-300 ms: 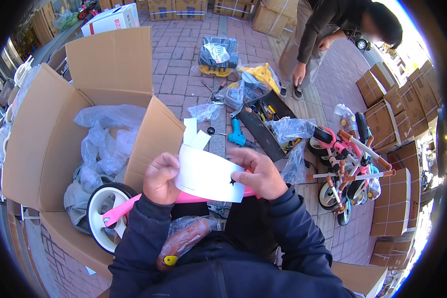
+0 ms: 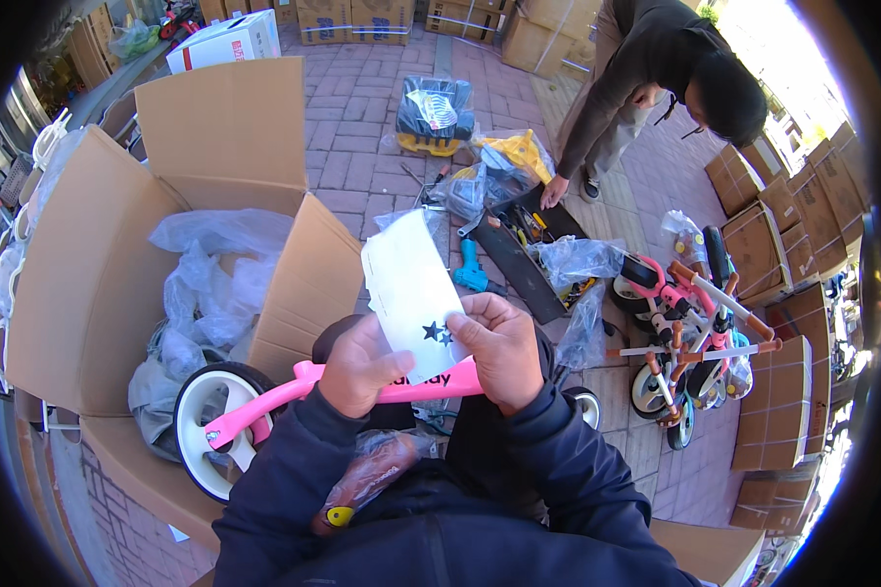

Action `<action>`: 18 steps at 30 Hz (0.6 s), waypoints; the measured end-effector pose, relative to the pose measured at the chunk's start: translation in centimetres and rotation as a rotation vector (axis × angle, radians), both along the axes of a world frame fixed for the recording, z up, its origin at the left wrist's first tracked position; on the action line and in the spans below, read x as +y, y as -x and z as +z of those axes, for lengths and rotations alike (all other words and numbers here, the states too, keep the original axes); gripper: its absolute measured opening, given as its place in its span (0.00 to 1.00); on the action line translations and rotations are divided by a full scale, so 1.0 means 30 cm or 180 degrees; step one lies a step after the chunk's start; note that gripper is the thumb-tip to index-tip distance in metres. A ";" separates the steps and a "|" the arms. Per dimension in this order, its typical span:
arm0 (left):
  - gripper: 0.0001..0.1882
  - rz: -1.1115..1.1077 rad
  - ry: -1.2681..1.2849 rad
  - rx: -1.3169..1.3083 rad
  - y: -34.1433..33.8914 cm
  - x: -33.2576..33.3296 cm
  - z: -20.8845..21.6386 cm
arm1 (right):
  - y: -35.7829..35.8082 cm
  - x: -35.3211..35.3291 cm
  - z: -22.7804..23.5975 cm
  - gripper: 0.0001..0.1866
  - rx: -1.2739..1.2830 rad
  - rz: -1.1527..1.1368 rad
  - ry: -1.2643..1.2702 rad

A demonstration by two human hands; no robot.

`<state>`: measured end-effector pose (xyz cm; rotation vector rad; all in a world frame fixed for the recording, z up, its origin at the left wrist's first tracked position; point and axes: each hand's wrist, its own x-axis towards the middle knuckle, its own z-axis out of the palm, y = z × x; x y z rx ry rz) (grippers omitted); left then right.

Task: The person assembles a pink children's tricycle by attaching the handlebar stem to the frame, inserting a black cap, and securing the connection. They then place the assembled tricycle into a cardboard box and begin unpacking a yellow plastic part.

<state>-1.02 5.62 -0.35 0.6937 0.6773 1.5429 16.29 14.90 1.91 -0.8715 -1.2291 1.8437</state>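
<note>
1. Left grip [image 2: 360, 366] pinched the sheet [image 2: 408, 284] at its lower left edge.
2. Right grip [image 2: 500, 350] clamped its lower right edge, thumb on top.
3. The sheet extended beyond both, over the frame [image 2: 416, 393].

Dark stars [image 2: 437, 334] mark the white sheet [image 2: 409, 279]; dark lettering [image 2: 423, 381], partly covered, runs along the pink frame [image 2: 299, 389]. Red characters [image 2: 236, 49] stand on a white box [image 2: 206, 49], dark print on a brown carton [image 2: 352, 22].

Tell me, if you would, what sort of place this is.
Probably an outdoor work area, perhaps beside a shop: there is brick paving, an open toolbox and stacked cartons.
</note>
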 end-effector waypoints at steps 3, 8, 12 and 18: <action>0.23 0.0087 0.0457 0.1018 -0.006 -0.019 -0.006 | 0.025 -0.012 0.006 0.08 -0.0197 0.0033 -0.0063; 0.17 0.0365 0.0439 0.1073 -0.001 -0.019 -0.016 | 0.022 -0.032 0.037 0.18 -0.1641 -0.0881 -0.3377; 0.17 0.0266 0.0375 0.0938 -0.011 -0.016 -0.024 | 0.007 -0.048 0.047 0.18 -0.1775 -0.0541 -0.4246; 0.13 0.0286 0.0270 0.1313 -0.022 -0.024 -0.027 | 0.004 -0.057 0.034 0.16 -0.1613 -0.0322 -0.3833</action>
